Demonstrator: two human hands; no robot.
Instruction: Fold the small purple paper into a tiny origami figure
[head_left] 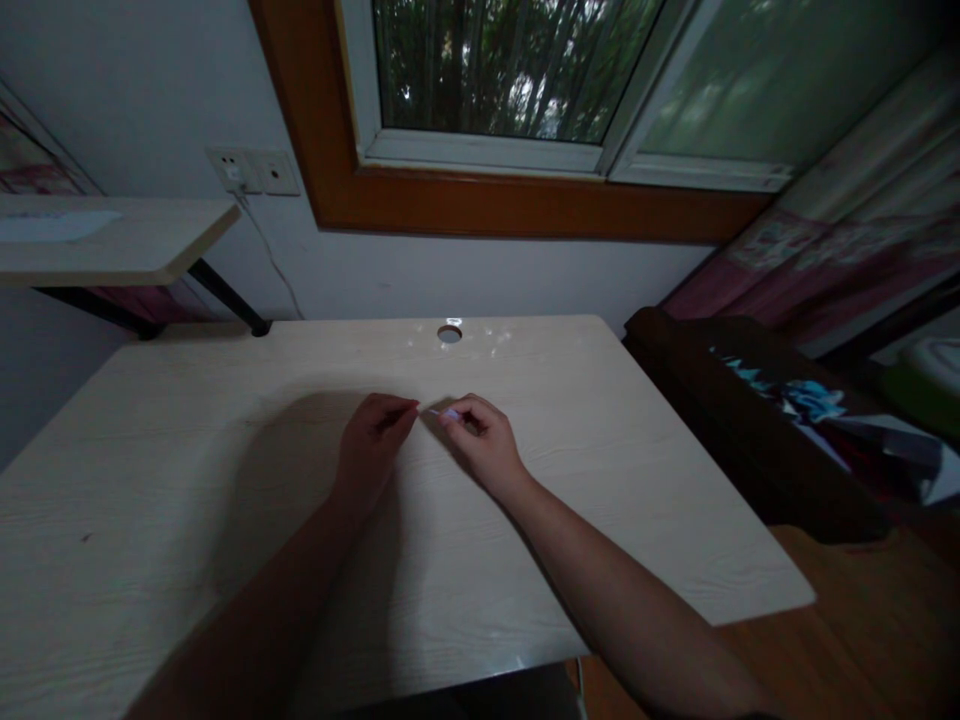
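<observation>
My left hand (373,442) and my right hand (484,443) meet over the middle of a light wooden desk (187,480), both just above its top. Each has its fingers pinched together. Between the fingertips lies a small, thin, pale object (442,412), too small to name. The right hand's fingers hold its right end; the left hand's fingertips touch or nearly touch its left end. Both forearms reach in from the bottom edge of the picture.
A round cable hole (449,333) sits near the desk's far edge. A raised shelf (112,240) stands at the left, with wall sockets (255,171) and a cord behind. A window (525,80) is above. Dark furniture with colourful fabric (787,410) stands right of the desk.
</observation>
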